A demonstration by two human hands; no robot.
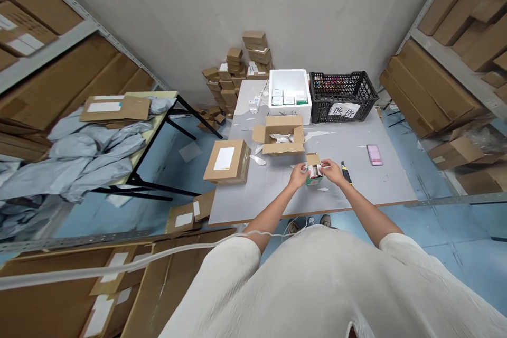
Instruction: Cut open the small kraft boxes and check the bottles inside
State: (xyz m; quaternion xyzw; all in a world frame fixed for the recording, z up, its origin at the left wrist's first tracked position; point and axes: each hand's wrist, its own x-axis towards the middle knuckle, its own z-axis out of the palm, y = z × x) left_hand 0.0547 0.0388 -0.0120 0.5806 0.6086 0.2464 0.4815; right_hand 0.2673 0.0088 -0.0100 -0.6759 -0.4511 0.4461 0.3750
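A small green and white box stands near the front edge of the table, its brown top flap raised and something dark inside. My left hand has its fingers closed on the box's left side flap. On the opposite side, my right hand pinches the right flap. A black and yellow utility knife lies just right of my right hand. Behind the small box, an open cardboard carton has white packing paper inside. What exactly the small box contains is too small to make out.
A sealed carton sits at the table's left. At the back are a white foam box with small boxes and a black crate. A pink item lies at right. A white cable crosses the lower left.
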